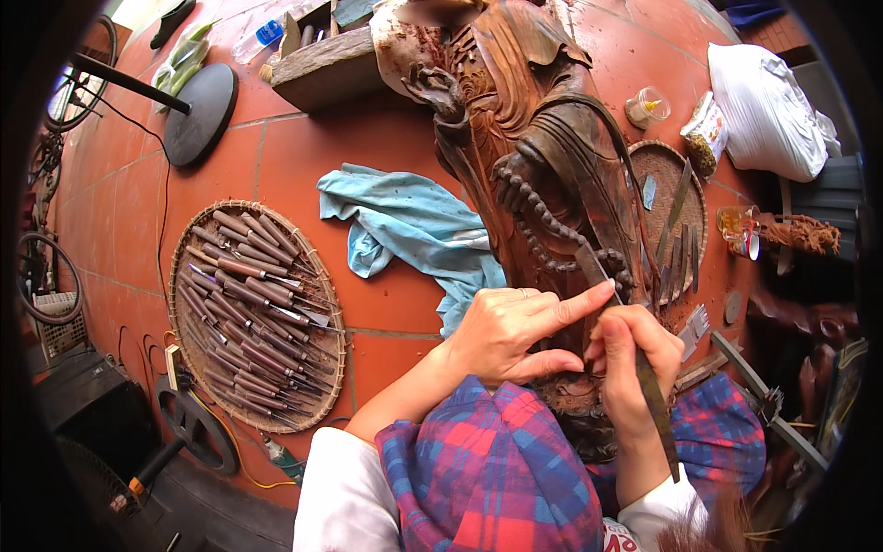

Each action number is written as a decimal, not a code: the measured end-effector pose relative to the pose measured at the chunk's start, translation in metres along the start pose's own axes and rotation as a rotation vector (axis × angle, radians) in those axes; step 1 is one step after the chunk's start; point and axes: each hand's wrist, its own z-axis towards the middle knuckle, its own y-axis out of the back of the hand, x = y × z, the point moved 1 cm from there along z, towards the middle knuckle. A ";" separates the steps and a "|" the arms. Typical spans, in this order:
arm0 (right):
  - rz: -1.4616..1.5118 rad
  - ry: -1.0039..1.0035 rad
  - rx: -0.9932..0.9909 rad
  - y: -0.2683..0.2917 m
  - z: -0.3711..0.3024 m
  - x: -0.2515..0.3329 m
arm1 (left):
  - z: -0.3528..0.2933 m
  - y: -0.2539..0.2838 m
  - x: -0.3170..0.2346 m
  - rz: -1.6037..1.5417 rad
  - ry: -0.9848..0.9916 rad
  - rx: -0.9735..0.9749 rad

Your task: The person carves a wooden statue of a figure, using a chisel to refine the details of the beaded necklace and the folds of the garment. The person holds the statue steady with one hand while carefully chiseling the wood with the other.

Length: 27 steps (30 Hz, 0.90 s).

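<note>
A dark brown carved wooden statue (515, 74) of a robed figure lies in front of me, a string of carved beads (536, 202) running down from its hand. My right hand (630, 363) is closed round a long flat metal file (656, 405), whose far end lies against the carving beside the beads. My left hand (506, 336) is open over the statue's lower part, thumb and index finger stretched out. Its index fingertip presses on the file near the right hand. The left hand's other fingers are partly hidden.
To the left stands a round woven tray (336, 368) of wooden-handled chisels, near a light blue cloth (405, 216). Another woven tray (660, 175) with files lies right of the statue. A wooden box (331, 72), a white sack (759, 110) and a glass jar (647, 108) stand farther off.
</note>
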 end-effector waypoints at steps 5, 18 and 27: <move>0.230 -0.021 -0.049 0.027 -0.006 -0.001 | -0.024 -0.002 0.009 -0.176 0.076 -0.325; -0.441 0.334 -0.162 0.022 0.027 -0.003 | -0.134 -0.083 0.080 -0.379 0.862 -0.586; -0.375 0.301 -0.047 0.010 0.026 -0.008 | -0.125 -0.093 0.090 -0.021 0.790 -0.465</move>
